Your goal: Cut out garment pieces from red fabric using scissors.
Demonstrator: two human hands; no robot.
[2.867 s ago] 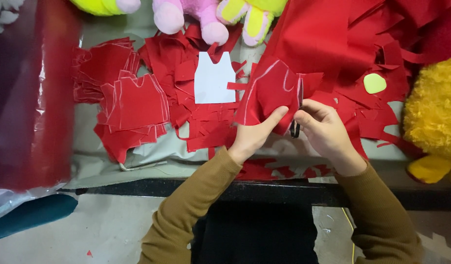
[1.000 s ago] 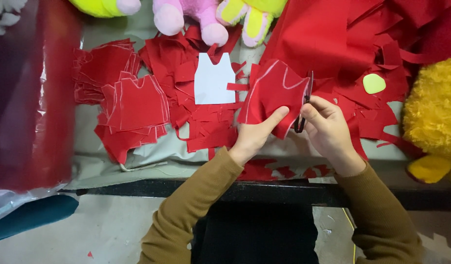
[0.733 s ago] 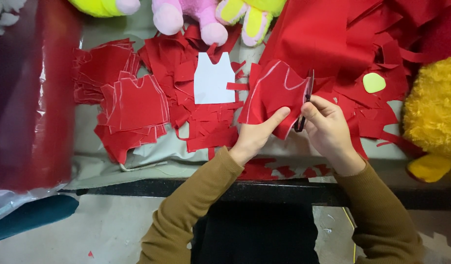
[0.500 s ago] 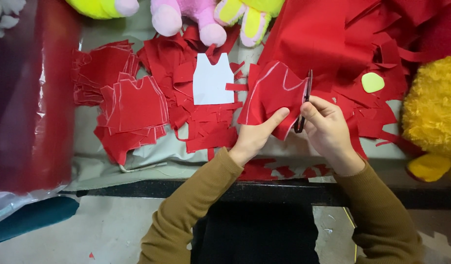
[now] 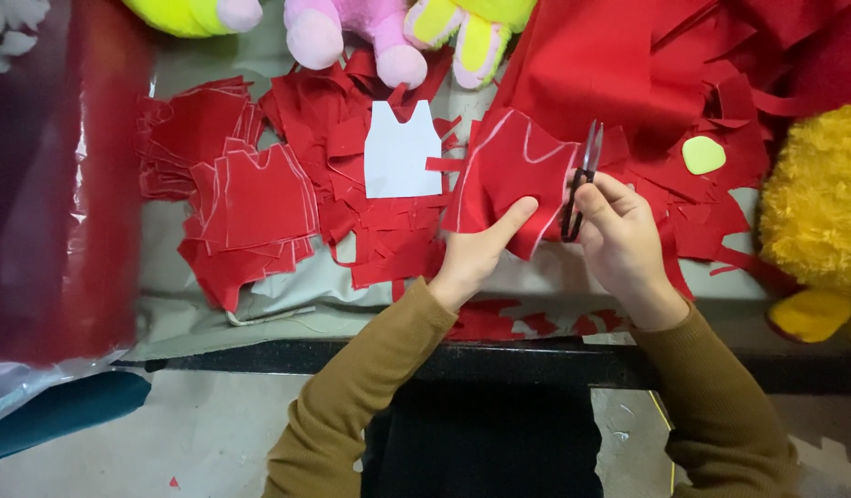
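Note:
My left hand (image 5: 481, 249) pinches a red fabric piece (image 5: 508, 175) marked with white chalk lines, thumb on top. Just to its right, my right hand (image 5: 619, 231) grips black scissors (image 5: 580, 180), their blades pointing up along the piece's right edge. A white paper pattern shaped like a small vest (image 5: 402, 150) lies flat to the left of the held piece. Further left sits a stack of cut red vest pieces (image 5: 250, 198).
Red scraps (image 5: 379, 249) litter the grey table cover. A large red cloth (image 5: 647, 55) is heaped at the upper right. Plush toys line the far edge: pink (image 5: 352, 32), yellow-green (image 5: 462, 28), and a fuzzy yellow one (image 5: 817, 212) at right. A small yellow-green patch (image 5: 703, 154) lies nearby.
The scissors have moved up along the right edge of the red piece. My left hand keeps the same hold on the fabric.

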